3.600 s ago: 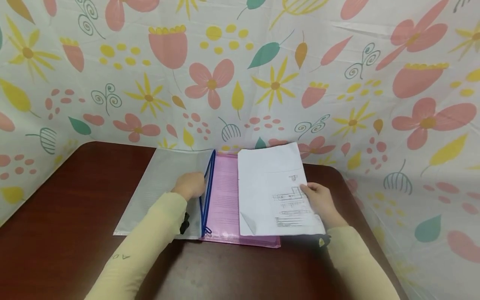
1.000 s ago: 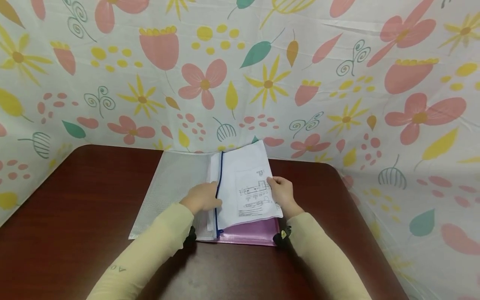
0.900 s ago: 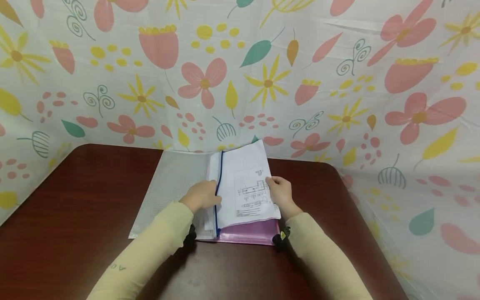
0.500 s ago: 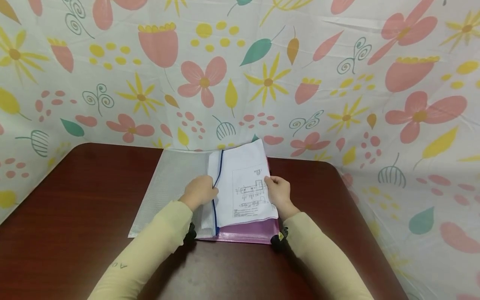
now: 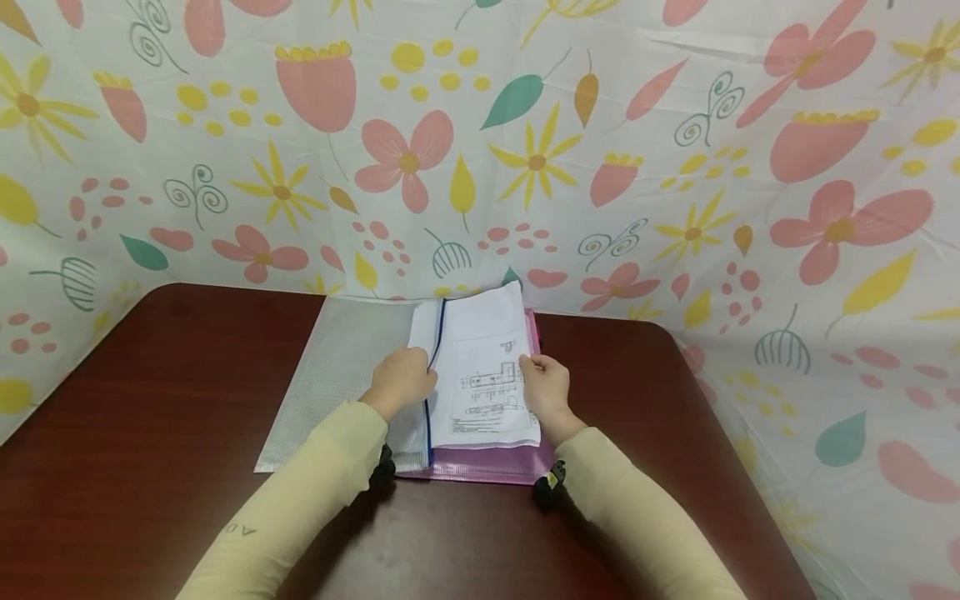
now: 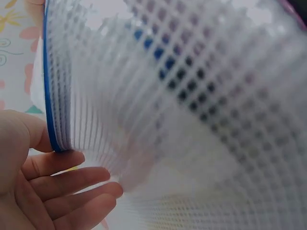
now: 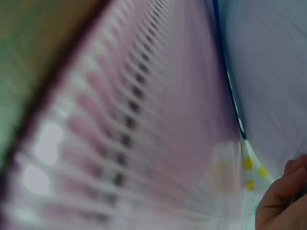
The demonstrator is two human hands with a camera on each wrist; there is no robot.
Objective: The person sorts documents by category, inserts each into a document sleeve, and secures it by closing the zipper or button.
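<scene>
In the head view, a clear mesh zip pouch (image 5: 322,367) with a blue zip edge (image 5: 428,425) lies on the left, overlapping a pink zip pouch (image 5: 487,467). My left hand (image 5: 400,382) pinches the blue edge between thumb and forefinger and lifts it; the left wrist view shows the other fingers spread below this edge (image 6: 48,81). Several white sheets of paper (image 5: 480,325) printed with drawings have their left part under the blue edge, inside the clear pouch. My right hand (image 5: 547,390) grips their right side, thumb on top. The pink pouch (image 7: 192,110) fills much of the right wrist view.
Both pouches lie on a dark reddish-brown table (image 5: 187,392) with rounded far corners. A white cloth with flower prints (image 5: 480,167) hangs behind the table and along its sides. Dark wrist cameras (image 5: 551,487) sit at the sleeve cuffs.
The papers have moved left from over the pink pouch into the clear pouch's opening. My right hand has travelled left with them, slightly more in the last half second. My left hand keeps the edge raised.
</scene>
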